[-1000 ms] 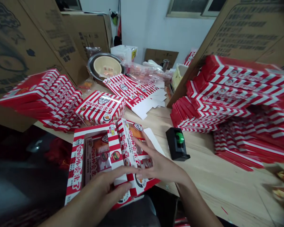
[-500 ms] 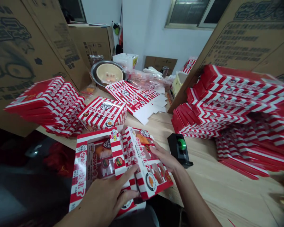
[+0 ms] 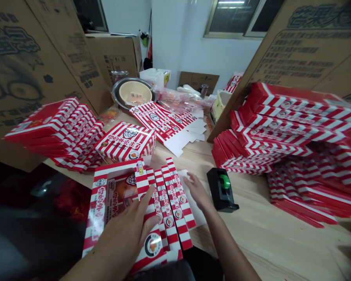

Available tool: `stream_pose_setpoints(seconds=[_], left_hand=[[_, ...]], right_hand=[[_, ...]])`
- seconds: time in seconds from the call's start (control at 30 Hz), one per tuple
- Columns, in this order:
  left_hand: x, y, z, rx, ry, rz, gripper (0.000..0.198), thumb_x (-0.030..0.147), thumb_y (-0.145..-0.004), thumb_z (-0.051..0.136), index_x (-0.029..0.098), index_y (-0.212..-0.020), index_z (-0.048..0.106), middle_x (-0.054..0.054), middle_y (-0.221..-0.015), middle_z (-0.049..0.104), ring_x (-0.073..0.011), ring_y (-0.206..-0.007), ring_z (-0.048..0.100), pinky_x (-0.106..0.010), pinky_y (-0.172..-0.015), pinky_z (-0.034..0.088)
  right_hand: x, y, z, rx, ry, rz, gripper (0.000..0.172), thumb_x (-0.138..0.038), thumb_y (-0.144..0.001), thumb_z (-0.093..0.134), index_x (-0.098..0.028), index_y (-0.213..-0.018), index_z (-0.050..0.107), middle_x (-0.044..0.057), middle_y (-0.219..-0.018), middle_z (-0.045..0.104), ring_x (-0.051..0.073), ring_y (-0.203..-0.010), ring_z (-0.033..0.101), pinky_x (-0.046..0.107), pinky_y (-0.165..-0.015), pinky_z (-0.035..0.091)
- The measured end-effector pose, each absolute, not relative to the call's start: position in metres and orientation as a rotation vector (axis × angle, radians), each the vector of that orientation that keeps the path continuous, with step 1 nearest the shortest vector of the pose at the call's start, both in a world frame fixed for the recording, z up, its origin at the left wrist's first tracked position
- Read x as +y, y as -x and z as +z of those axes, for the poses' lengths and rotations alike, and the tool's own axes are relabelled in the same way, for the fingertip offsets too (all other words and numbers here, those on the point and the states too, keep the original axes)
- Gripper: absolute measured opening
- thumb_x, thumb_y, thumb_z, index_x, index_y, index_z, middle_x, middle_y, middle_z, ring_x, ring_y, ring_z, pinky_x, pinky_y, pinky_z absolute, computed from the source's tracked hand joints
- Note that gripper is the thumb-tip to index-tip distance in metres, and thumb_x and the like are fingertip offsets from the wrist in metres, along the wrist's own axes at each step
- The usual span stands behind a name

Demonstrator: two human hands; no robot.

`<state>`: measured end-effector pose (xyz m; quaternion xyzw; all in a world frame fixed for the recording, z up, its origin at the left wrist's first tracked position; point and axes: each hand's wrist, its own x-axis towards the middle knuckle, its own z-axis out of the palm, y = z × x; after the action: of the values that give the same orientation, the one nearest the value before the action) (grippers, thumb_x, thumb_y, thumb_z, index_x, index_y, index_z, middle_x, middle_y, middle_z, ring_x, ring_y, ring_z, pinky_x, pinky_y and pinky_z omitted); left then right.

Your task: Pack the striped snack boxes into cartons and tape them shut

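The windowed box [image 3: 98, 207], striped red and white, lies at the near edge of the table with its printed face upward, and close along its right side stands a row of slim boxes [image 3: 176, 208] on their narrow edges. Whether a larger carton holds the row from below, I cannot tell. The left hand [image 3: 128, 226] rests over the windowed box, its thumb and forefinger spread apart. The right hand [image 3: 197, 191] is separate from it, fingers loosely bent, with no box in its grasp; it is just beside the row, over a white panel [image 3: 197, 217], and I cannot tell if the fingertips touch. As I judge, the row is only partly in order: the slim boxes stand together, but their ends are uneven and narrow gaps show. Behind, one striped box [image 3: 125, 142] is closed, while printed sheets [image 3: 160, 121] lie flat and unfolded. On the pale wooden table [image 3: 245, 238] there are also a black tape dispenser [image 3: 218, 193], a left pile [image 3: 55, 128] and a bigger right pile [image 3: 295, 121] of red boxes, and a cream bowl [image 3: 134, 91]. Large brown cartons [image 3: 14, 58] flank the table, before a pale wall [image 3: 175, 43] with a window [image 3: 234, 17].
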<state>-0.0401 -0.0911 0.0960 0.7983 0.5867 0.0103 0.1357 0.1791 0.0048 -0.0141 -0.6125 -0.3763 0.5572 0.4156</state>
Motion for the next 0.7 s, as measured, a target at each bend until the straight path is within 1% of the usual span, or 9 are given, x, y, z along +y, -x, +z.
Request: stream_pose_setpoints(seconds=[0.07,0.17,0.33,0.37,0.43,0.5,0.53,0.63,0.7], left_hand=[[-0.091,0.045,0.101,1.73,-2.411,-0.013,0.047,0.028,-0.09,0.029,0.019,-0.136,0.029,-0.012,-0.104,0.065,-0.0223,-0.083,0.065,-0.033,-0.065,0.051],[-0.084,0.053,0.119,1.73,-2.644,-0.027,0.05,0.017,-0.083,0.037,0.018,-0.133,0.034,-0.013,-0.099,0.063,-0.025,-0.084,0.062,-0.037,-0.069,0.049],[-0.028,0.03,0.14,1.145,-3.06,-0.238,0.041,0.011,-0.075,0.051,0.013,-0.116,0.053,-0.017,-0.121,0.053,-0.0312,-0.112,0.048,-0.047,-0.091,0.038],[-0.015,0.019,0.135,0.947,-3.059,-0.318,0.046,0.013,-0.072,0.058,0.014,-0.118,0.052,-0.016,-0.126,0.051,-0.0314,-0.117,0.044,-0.047,-0.095,0.035],[0.003,-0.004,0.117,0.736,-2.981,-0.49,0.078,0.015,-0.054,0.075,0.017,-0.126,0.044,-0.018,-0.135,0.041,-0.0337,-0.125,0.035,-0.05,-0.099,0.03],[0.01,-0.024,0.096,0.641,-2.939,-0.593,0.104,0.009,-0.035,0.081,0.016,-0.13,0.039,-0.019,-0.14,0.033,-0.0341,-0.129,0.028,-0.05,-0.103,0.024],[0.011,-0.031,0.086,0.583,-2.951,-0.598,0.107,0.007,-0.033,0.081,0.015,-0.13,0.039,-0.018,-0.141,0.032,-0.0324,-0.13,0.028,-0.048,-0.106,0.02],[0.011,-0.042,0.07,0.346,-3.055,-0.563,0.09,0.011,-0.048,0.077,0.01,-0.129,0.039,-0.016,-0.132,0.045,-0.0269,-0.122,0.04,-0.041,-0.107,0.02],[0.014,-0.041,0.07,0.185,-3.131,-0.62,0.075,0.018,-0.054,0.074,0.008,-0.122,0.046,-0.016,-0.119,0.056,-0.0263,-0.109,0.05,-0.04,-0.104,0.026]], right_hand=[[0.002,-0.189,0.004,-0.995,1.536,1.208,0.054,-0.047,-0.068,0.061,-0.019,-0.112,0.05,0.012,-0.121,0.052,0.028,-0.116,0.045,0.044,-0.1,0.033],[-0.028,-0.197,0.032,-1.28,1.445,1.031,0.035,-0.044,-0.077,0.052,-0.022,-0.104,0.058,0.009,-0.111,0.06,0.026,-0.104,0.054,0.044,-0.095,0.039],[-0.089,-0.184,0.035,-1.679,1.54,0.747,0.035,-0.036,-0.08,0.052,-0.024,-0.112,0.06,0.01,-0.121,0.057,0.03,-0.115,0.048,0.052,-0.1,0.034],[-0.094,-0.18,0.032,-1.674,1.561,0.705,0.037,-0.034,-0.08,0.051,-0.024,-0.116,0.057,0.01,-0.124,0.054,0.03,-0.118,0.046,0.052,-0.101,0.034],[-0.1,-0.176,0.027,-1.618,1.543,0.712,0.038,-0.032,-0.082,0.048,-0.024,-0.12,0.052,0.009,-0.129,0.05,0.027,-0.122,0.042,0.048,-0.102,0.034],[-0.1,-0.176,0.023,-1.478,1.475,0.8,0.036,-0.031,-0.084,0.046,-0.025,-0.119,0.049,0.009,-0.127,0.049,0.024,-0.12,0.044,0.044,-0.101,0.037],[-0.1,-0.176,0.021,-1.358,1.441,0.867,0.034,-0.033,-0.084,0.047,-0.025,-0.117,0.048,0.009,-0.122,0.052,0.023,-0.116,0.048,0.044,-0.099,0.039],[-0.096,-0.183,0.011,-0.912,1.297,1.132,0.03,-0.039,-0.08,0.053,-0.026,-0.107,0.047,0.008,-0.105,0.059,0.022,-0.097,0.059,0.042,-0.085,0.049],[-0.092,-0.188,0.0,-0.717,1.219,1.263,0.031,-0.042,-0.076,0.059,-0.026,-0.101,0.049,0.007,-0.106,0.06,0.022,-0.09,0.062,0.04,-0.078,0.051]])
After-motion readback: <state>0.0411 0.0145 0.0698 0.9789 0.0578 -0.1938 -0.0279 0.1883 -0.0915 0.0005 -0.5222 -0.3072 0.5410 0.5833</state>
